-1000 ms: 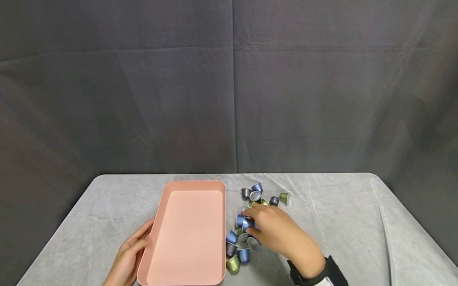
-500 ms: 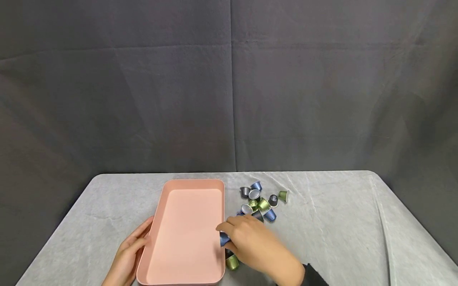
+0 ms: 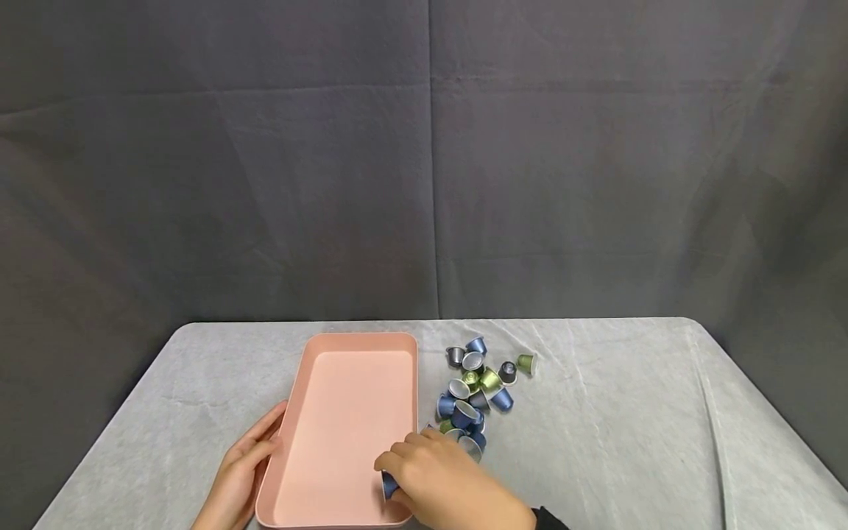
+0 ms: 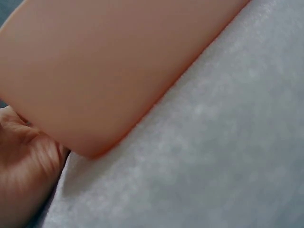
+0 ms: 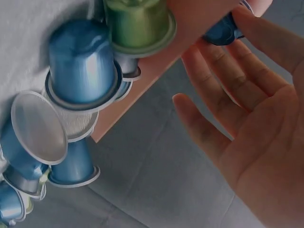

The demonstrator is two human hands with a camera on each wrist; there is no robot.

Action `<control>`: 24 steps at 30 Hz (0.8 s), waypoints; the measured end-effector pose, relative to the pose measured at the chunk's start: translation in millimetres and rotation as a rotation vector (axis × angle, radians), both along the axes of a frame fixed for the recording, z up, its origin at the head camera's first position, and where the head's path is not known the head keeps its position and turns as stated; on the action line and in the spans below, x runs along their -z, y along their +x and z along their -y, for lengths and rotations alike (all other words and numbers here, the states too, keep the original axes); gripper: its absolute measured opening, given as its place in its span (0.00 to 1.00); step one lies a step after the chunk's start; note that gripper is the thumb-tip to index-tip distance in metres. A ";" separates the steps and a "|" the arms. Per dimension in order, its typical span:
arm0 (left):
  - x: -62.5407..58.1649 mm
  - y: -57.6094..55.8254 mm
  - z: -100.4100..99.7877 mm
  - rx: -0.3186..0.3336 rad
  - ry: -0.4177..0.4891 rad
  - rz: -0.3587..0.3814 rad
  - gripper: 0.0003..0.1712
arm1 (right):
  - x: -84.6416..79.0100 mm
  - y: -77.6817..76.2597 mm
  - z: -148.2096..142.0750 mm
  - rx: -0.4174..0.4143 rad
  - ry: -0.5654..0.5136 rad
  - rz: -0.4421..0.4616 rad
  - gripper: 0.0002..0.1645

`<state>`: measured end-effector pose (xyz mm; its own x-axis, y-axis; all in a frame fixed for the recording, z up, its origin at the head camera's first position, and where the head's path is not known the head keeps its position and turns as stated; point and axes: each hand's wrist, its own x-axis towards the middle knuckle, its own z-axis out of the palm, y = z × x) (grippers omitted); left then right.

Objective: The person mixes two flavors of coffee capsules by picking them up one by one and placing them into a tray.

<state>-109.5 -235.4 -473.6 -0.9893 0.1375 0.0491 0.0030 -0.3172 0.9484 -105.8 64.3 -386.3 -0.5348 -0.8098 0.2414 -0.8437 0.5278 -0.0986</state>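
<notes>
A pink rectangular tray [image 3: 358, 412] lies on the cloth-covered table. My left hand [image 3: 240, 467] holds its left side, thumb at the rim and fingers along the outer wall; in the left wrist view only part of the palm [image 4: 26, 173] shows beside the tray wall. Thumb and fingertips of my right hand [image 3: 445, 477] pinch a blue coffee capsule [image 3: 389, 484] over the tray's near right part. In the right wrist view this capsule [image 5: 221, 31] is partly hidden by the thumb. Along the tray's right side lies a loose heap of coffee capsules [image 3: 466, 414], blue, green and dark.
A green capsule [image 3: 526, 364] lies at the heap's far right, with a black capsule [image 3: 507, 372] beside it. The grey table cloth [image 3: 629, 427] extends to the right. Behind the table hangs a dark grey curtain [image 3: 424, 184].
My right hand has moved from the capsule heap leftward and nearer, carrying a blue capsule over the tray. The left hand stays at the tray's left side.
</notes>
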 end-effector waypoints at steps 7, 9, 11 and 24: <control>-1.3 0.8 -0.6 0.000 -0.009 0.010 0.32 | 7.9 1.4 4.0 -0.040 0.009 -0.023 0.13; -2.7 1.3 -1.0 -0.002 -0.020 0.018 0.34 | 9.7 1.0 5.6 -0.049 0.026 -0.019 0.12; -3.8 1.8 -1.2 -0.004 -0.030 0.022 0.36 | 11.3 0.4 7.1 -0.055 0.042 -0.013 0.12; 1.1 0.2 0.4 0.010 -0.001 -0.027 0.30 | 16.0 1.5 8.6 -0.073 0.041 -0.109 0.10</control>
<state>-109.4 -235.8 -474.7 -0.9862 0.1476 0.0754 0.0251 -0.3168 0.9482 -104.3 55.7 -402.3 -0.4464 -0.8560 0.2608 -0.8845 0.4663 0.0167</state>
